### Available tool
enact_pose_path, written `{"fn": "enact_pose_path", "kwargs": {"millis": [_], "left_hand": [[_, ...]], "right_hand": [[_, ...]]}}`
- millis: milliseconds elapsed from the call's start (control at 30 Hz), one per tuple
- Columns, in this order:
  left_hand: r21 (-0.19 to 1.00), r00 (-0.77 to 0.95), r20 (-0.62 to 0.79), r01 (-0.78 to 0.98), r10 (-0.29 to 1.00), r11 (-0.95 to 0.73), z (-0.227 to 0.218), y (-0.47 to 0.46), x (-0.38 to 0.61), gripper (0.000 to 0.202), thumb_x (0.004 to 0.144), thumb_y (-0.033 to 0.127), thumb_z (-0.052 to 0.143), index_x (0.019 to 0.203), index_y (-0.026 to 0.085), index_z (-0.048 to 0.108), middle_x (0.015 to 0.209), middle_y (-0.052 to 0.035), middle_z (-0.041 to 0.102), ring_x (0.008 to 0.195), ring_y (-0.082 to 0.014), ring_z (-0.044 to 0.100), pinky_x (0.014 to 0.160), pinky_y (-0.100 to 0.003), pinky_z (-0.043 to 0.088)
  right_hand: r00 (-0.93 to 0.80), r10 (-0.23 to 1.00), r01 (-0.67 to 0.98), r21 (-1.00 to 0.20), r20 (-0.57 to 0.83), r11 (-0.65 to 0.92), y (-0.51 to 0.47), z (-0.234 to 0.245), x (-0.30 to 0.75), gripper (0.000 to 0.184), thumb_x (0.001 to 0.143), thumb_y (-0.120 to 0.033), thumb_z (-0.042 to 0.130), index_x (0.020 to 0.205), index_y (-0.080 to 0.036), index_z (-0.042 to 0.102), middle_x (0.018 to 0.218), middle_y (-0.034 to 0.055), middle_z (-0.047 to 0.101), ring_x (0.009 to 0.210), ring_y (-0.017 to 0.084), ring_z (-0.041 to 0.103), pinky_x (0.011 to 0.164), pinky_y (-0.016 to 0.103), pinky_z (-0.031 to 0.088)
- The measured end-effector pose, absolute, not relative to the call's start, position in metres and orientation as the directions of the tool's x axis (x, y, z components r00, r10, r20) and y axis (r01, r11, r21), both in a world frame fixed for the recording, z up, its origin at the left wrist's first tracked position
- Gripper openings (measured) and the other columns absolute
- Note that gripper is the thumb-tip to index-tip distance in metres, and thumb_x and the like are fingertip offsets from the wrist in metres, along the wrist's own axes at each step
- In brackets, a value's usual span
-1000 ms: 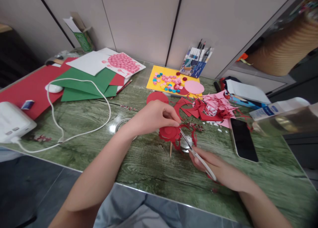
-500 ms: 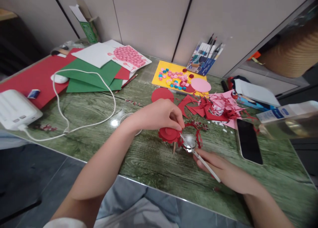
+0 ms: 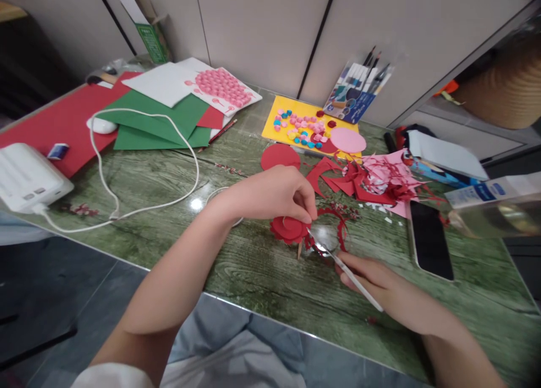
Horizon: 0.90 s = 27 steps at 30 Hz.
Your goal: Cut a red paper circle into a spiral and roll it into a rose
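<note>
Left hand (image 3: pixel 276 193) pinches red paper (image 3: pixel 288 229), likely light, floppy and best held by its edge; right hand (image 3: pixel 378 278) curls closed round scissors (image 3: pixel 359 286).

Here's the left hand (image 3: pixel 283 195), thumb and fingers pinched at the edge of a red paper flower (image 3: pixel 289 230) with a scalloped rim, and in comes the right hand (image 3: pixel 372 275) from the other side, gripping white scissors (image 3: pixel 359 289), blade tips right up at the paper! A curly red scrap (image 3: pixel 343 230) arcs just beyond the blades. Behind, a plain red circle (image 3: pixel 279 157) lies on the green table (image 3: pixel 253 286), near a yellow sheet (image 3: pixel 274 103) dotted with little coloured balls (image 3: pixel 310 126). Out right, a dark-screened phone (image 3: pixel 431 238); far left, a looping white cable (image 3: pixel 196 168) crosses green paper (image 3: pixel 156 114).
</note>
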<state>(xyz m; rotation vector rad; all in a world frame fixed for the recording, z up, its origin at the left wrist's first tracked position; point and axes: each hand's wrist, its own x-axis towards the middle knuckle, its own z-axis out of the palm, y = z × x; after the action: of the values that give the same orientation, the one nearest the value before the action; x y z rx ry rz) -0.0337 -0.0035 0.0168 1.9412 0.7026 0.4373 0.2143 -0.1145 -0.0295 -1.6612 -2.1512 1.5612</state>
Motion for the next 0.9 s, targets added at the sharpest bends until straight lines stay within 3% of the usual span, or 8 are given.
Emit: {"fn": "enact_pose_path", "kwargs": {"millis": [333, 467, 600, 667, 733, 900], "left_hand": [[0.918, 0.764, 0.013, 0.247, 0.645, -0.311, 0.013, -0.001, -0.034, 0.013, 0.063, 0.009, 0.066, 0.067, 0.020, 0.073, 0.065, -0.0005, 0.070, 0.056, -0.0112, 0.060, 0.052, -0.020, 0.040], [0.911, 0.710, 0.017, 0.280, 0.704, -0.304, 0.014, -0.001, -0.029, 0.011, 0.071, 0.020, 0.063, 0.077, 0.018, 0.072, 0.072, -0.0016, 0.070, 0.064, -0.0116, 0.061, 0.057, -0.021, 0.041], [0.921, 0.586, 0.055, 0.284, 0.808, -0.268, 0.011, -0.001, -0.021, 0.022, 0.073, 0.033, 0.062, 0.088, 0.018, 0.070, 0.080, -0.0031, 0.070, 0.071, -0.0129, 0.061, 0.062, -0.023, 0.044], [0.939, 0.552, 0.080, 0.239, 0.830, -0.249, 0.007, 0.000, -0.018, 0.021, 0.072, 0.027, 0.063, 0.090, 0.018, 0.069, 0.088, -0.0043, 0.070, 0.076, -0.0133, 0.062, 0.065, -0.023, 0.046], [0.955, 0.534, 0.055, 0.218, 0.844, -0.200, 0.004, 0.001, -0.016, 0.018, 0.072, 0.023, 0.062, 0.087, 0.017, 0.069, 0.083, -0.0050, 0.070, 0.073, -0.0134, 0.063, 0.062, -0.023, 0.047], [0.967, 0.457, 0.068, 0.188, 0.887, -0.171, -0.003, 0.002, -0.010, 0.018, 0.068, 0.025, 0.066, 0.084, 0.017, 0.071, 0.083, -0.0064, 0.071, 0.075, -0.0154, 0.063, 0.063, -0.025, 0.048]], "right_hand": [[-0.446, 0.719, 0.749, -0.662, -0.534, -0.027, -0.113, -0.028, 0.213, 0.029, 0.091, -0.046, 0.037, 0.085, -0.021, 0.051, 0.075, 0.0006, 0.052, 0.071, 0.016, 0.048, 0.064, 0.028, 0.036], [-0.427, 0.773, 0.700, -0.713, -0.468, -0.044, -0.109, -0.032, 0.214, 0.031, 0.091, -0.047, 0.038, 0.082, -0.020, 0.050, 0.072, -0.0002, 0.049, 0.068, 0.015, 0.045, 0.062, 0.027, 0.035], [-0.390, 0.826, 0.626, -0.775, -0.407, -0.086, -0.104, -0.037, 0.217, 0.031, 0.090, -0.047, 0.037, 0.085, -0.020, 0.050, 0.069, -0.0023, 0.044, 0.062, 0.013, 0.039, 0.057, 0.025, 0.033], [-0.394, 0.838, 0.602, -0.795, -0.378, -0.076, -0.101, -0.038, 0.218, 0.031, 0.090, -0.047, 0.038, 0.082, -0.019, 0.050, 0.068, -0.0026, 0.043, 0.062, 0.012, 0.038, 0.056, 0.024, 0.033], [-0.408, 0.849, 0.594, -0.804, -0.334, -0.031, -0.099, -0.037, 0.219, 0.032, 0.089, -0.047, 0.040, 0.078, -0.019, 0.049, 0.069, -0.0021, 0.044, 0.063, 0.012, 0.039, 0.057, 0.024, 0.033], [-0.442, 0.860, 0.576, -0.815, -0.257, 0.053, -0.094, -0.033, 0.223, 0.036, 0.090, -0.049, 0.039, 0.077, -0.017, 0.050, 0.069, -0.0018, 0.046, 0.063, 0.012, 0.040, 0.059, 0.024, 0.035]]}}
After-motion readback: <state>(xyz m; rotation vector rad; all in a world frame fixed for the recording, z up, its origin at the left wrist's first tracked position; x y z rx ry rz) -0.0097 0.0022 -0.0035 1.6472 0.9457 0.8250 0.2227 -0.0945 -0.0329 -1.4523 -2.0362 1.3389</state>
